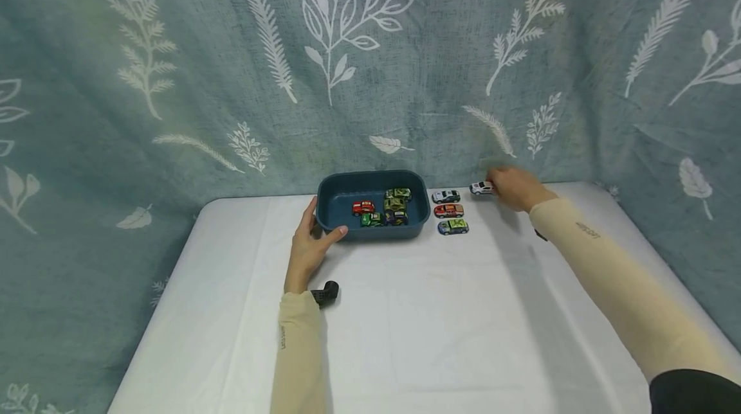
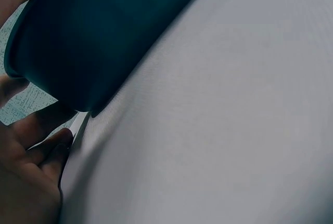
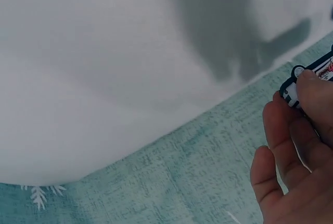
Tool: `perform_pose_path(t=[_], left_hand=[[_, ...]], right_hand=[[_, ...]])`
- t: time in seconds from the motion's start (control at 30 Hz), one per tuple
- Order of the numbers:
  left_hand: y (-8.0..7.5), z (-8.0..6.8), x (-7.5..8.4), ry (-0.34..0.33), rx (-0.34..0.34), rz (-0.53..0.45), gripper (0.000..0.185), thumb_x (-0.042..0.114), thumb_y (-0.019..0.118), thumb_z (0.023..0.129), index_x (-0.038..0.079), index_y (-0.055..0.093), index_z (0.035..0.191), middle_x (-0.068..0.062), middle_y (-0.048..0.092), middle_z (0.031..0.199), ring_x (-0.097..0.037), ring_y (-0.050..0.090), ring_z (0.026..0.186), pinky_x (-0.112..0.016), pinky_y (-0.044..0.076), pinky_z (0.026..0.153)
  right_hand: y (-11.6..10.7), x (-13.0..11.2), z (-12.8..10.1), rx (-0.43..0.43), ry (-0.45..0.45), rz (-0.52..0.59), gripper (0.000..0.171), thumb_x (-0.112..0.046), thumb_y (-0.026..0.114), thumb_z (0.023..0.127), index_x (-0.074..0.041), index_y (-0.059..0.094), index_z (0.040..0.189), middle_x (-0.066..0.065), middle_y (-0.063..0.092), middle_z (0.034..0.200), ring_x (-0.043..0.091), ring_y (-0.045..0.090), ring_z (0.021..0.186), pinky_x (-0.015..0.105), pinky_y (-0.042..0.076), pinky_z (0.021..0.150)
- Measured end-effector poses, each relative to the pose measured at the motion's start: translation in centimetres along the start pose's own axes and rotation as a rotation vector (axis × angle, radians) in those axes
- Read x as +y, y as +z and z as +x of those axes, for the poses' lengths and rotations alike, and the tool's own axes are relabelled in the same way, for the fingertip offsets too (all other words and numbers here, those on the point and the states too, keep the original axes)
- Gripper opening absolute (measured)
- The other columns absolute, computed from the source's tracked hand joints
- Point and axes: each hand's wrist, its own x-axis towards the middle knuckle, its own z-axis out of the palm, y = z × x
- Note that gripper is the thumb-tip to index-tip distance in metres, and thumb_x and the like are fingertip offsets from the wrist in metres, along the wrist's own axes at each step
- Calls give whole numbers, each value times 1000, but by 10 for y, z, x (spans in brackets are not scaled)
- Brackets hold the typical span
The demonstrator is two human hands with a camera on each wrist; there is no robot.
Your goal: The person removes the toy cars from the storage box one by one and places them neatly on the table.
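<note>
At the table's far edge, my right hand (image 1: 514, 188) pinches a white toy car (image 1: 481, 188) by its rear end. The right wrist view shows the thumb on the side of that car (image 3: 325, 70), with dark trim and red markings. My left hand (image 1: 307, 250) grips the left end of a dark teal plastic bin (image 1: 373, 233), thumb on its front rim and fingers round the side. Inside the bin are a red toy car (image 1: 363, 208), a bright green one (image 1: 372, 220) and several camouflage or dark ones.
Between the bin and my right hand, three toy cars stand in a column: a silver-white one (image 1: 446, 197), a red one (image 1: 449, 211) and a blue-green one (image 1: 453, 227). A white cloth (image 1: 393, 324) covers the table. A leaf-patterned teal curtain (image 1: 370, 105) hangs right behind it.
</note>
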Motion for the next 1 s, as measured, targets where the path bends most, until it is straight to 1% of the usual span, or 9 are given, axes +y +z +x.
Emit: perform_pose_path(t=[0.13, 0.27, 0.5, 0.7, 0.9, 1.0], left_hand=[[-2, 1, 0, -9, 0, 5, 104, 42, 89, 86, 37, 27, 169, -18, 39, 169, -40, 41, 155, -57, 34, 127], [-3, 1, 0, -15, -2, 6, 104, 43, 89, 86, 38, 27, 169, -19, 40, 168, -41, 43, 154, -58, 34, 127], [-2, 2, 0, -10, -8, 14, 103, 43, 88, 87, 40, 26, 169, -20, 41, 168, -41, 42, 154, -57, 35, 127], [0, 2, 1, -1, -2, 8, 104, 42, 89, 86, 37, 26, 169, -18, 41, 168, -38, 42, 154, -54, 35, 128], [-1, 3, 2, -6, 2, 17, 104, 42, 89, 87, 36, 26, 170, -18, 41, 168, -37, 41, 155, -53, 34, 128], [-1, 3, 1, -14, 1, 25, 104, 43, 89, 87, 36, 26, 170, -18, 40, 168, -37, 41, 155, -53, 34, 128]], right_hand=[[8, 4, 2, 25, -15, -23, 16, -2, 64, 101, 7, 65, 114, 27, 72, 107, 47, 70, 101, 61, 58, 90], [14, 4, 4, 26, -14, -25, 17, -2, 62, 102, 7, 65, 116, 27, 72, 108, 47, 70, 102, 60, 58, 92], [24, 9, 4, 17, 12, 14, 16, -1, 60, 103, 7, 62, 116, 27, 70, 111, 46, 70, 101, 61, 59, 87], [30, 9, 1, 15, 29, 23, 17, -2, 60, 104, 8, 62, 118, 27, 68, 112, 45, 70, 100, 59, 60, 86], [34, 7, 3, 20, 51, 22, 19, -3, 58, 106, 7, 62, 121, 27, 67, 118, 45, 70, 104, 59, 59, 89], [36, 5, 3, -7, 66, 17, 21, -4, 60, 105, 6, 60, 124, 27, 66, 121, 45, 68, 107, 60, 58, 90]])
